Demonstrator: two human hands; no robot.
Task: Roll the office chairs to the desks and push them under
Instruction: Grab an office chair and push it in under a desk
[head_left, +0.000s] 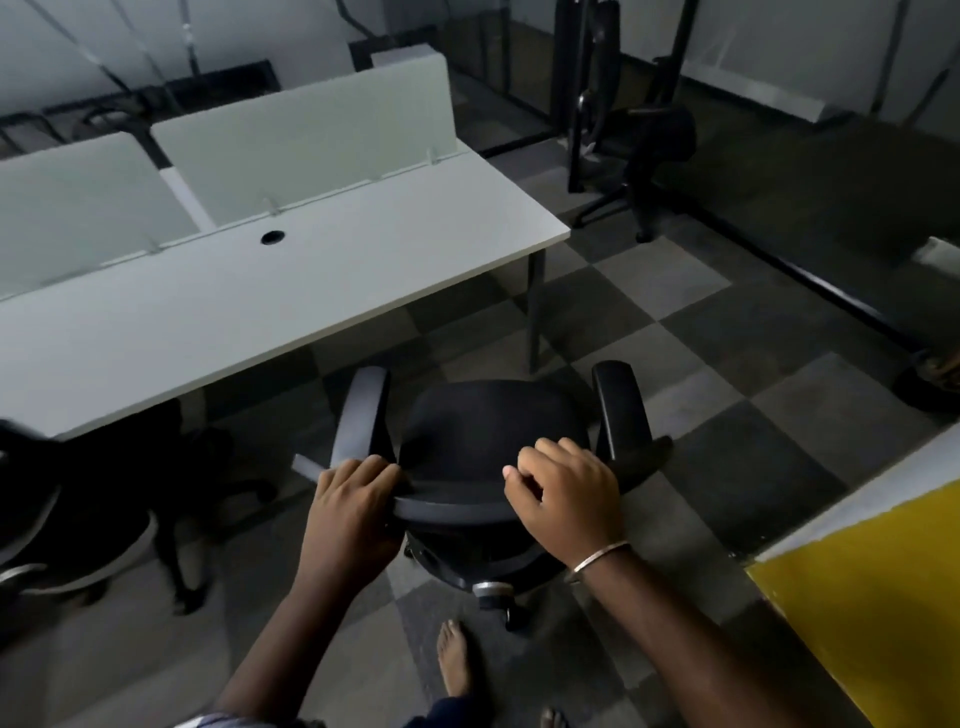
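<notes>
The black office chair with a fabric seat and grey plastic armrests (488, 441) stands on the checkered grey carpet tile floor (701, 353), just in front of the long white rectangular desk (249, 312), near that desk's right end and not under it. Its seat faces the desk and its curved backrest top is nearest the camera. The left hand (353, 499) grips the left end of the backrest's top edge, fingers curled over it. The right hand (563, 491) rests on the right part of the same edge with fingers curled; whether it truly clasps the rim cannot be told. A thin metal bangle (597, 556) circles the right wrist. Below the chair, a bare foot (454, 660) stands on the carpet. To the left of the chair, a second dark office chair (78, 519) sits partly under the desk's near edge. White divider panels (306, 150) rise along the desk's far side, and a round cable hole (271, 237) is in its top. Beyond the desk's right end stands another black chair (644, 156). A yellow panel (872, 597) lies right of the chair
</notes>
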